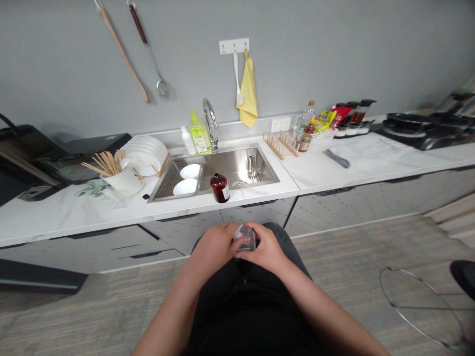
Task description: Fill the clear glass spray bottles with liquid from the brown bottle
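Note:
Both hands are together above my lap, in front of the counter. Between them is a small clear see-through container (247, 238); whether it is glass or plastic I cannot tell. My left hand (219, 243) is closed on its left side, with the thumb across the front. My right hand (266, 248) wraps round its right side, fingers over the top and thumb below. Part of the container is hidden by the fingers. Nearest on the counter's front edge stands a dark red-brown bottle (220, 190) with a white label and a dark top.
Behind the bottle is a steel sink (276, 177) with a rack holding two white bowls (190, 171). Left stand white plates (148, 151) and a white holder (124, 181) of chopsticks. Soap bottles (200, 136) flank the faucet (211, 118). Right lies a grey cloth strip (337, 158).

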Tool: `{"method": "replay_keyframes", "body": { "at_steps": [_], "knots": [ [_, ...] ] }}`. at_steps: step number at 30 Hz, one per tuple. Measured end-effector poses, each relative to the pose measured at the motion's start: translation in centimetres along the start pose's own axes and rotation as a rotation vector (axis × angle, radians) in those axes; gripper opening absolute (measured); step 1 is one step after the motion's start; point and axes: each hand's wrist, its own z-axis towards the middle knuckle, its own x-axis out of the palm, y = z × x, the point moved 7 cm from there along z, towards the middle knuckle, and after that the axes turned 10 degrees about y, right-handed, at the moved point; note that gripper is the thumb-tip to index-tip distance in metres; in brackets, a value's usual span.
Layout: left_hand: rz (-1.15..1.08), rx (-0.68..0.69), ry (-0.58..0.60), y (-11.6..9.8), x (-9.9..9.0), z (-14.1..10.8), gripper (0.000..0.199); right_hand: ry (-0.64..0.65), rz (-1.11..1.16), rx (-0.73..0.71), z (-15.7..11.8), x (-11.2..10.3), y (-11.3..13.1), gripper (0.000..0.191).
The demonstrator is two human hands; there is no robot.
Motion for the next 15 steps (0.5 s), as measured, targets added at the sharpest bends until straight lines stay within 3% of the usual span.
{"method": "replay_keyframes", "body": {
  "at_steps": [3, 6, 9, 13, 15],
  "knots": [
    [-0.078, 0.023, -0.049, 0.0, -0.3, 0.0, 0.021, 0.061, 0.101, 0.002, 0.2, -0.1, -0.3, 0.079],
    [-0.122, -0.03, -0.093, 0.5, -0.2, 0.3, 0.019, 0.024, 0.074, 0.012, 0.2, -0.4, -0.3, 0.078],
    [-0.118, -0.015, -0.059, 0.8, 0.5, 0.7, 0.016, 0.009, 0.048, 0.026, 0.2, -0.4, -0.4, 0.076],
    [-0.229, 0.082, -0.027, 1.3, 1.0, 0.8, 0.022, 0.143, 0.207, 0.042, 0.5, 0.2, -1.3, 0.076],
    [-0.352, 0.118, -0.065, 2.6, 0.6, 0.6, 0.024, 0.187, 0.287, 0.057, 0.8, 0.0, -2.3, 0.079]
  ]
}}
